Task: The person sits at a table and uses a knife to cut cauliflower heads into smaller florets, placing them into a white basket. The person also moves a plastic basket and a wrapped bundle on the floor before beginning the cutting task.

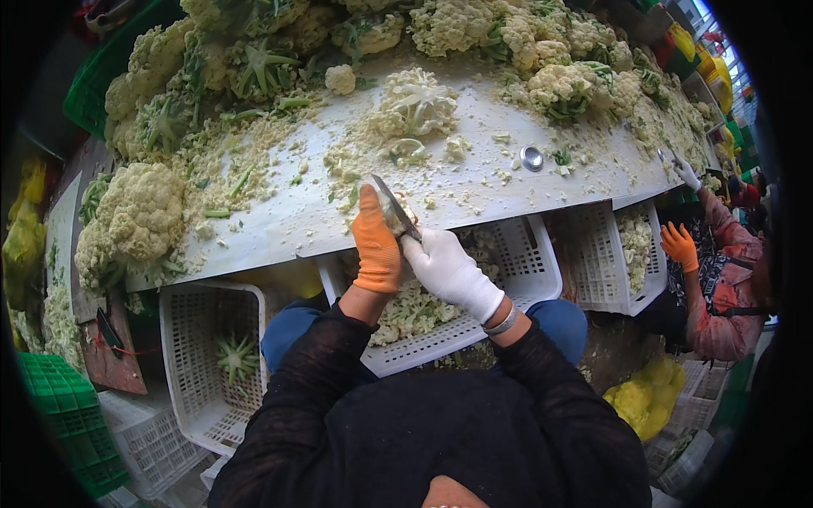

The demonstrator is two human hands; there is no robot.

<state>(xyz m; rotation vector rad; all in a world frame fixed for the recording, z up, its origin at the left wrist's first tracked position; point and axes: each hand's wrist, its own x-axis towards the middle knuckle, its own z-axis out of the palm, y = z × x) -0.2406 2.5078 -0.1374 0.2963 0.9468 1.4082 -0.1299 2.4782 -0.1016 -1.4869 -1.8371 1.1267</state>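
Note:
My left hand [375, 245], in an orange glove, is closed round a pale piece of cauliflower [390, 217], mostly hidden by the fingers. In a white glove, my right hand [454, 269] grips a knife [395, 203], its dark blade slanting up and left against the piece. Both hands meet at the near edge of a white tabletop [313, 212] strewn with crumbs. Below them, a white crate [546, 258] in front of my knees holds cut cauliflower florets [413, 311]. Just beyond the hands lies a trimmed cauliflower head [415, 103].
Heaped cauliflowers [457, 25] line the table's far side; one large head [135, 212] sits at left. A round metal lid-like object [532, 158] lies on the right. A leafy stalk [237, 360] is inside the left crate [182, 372]. A co-worker's orange-gloved hand [679, 247] shows at right.

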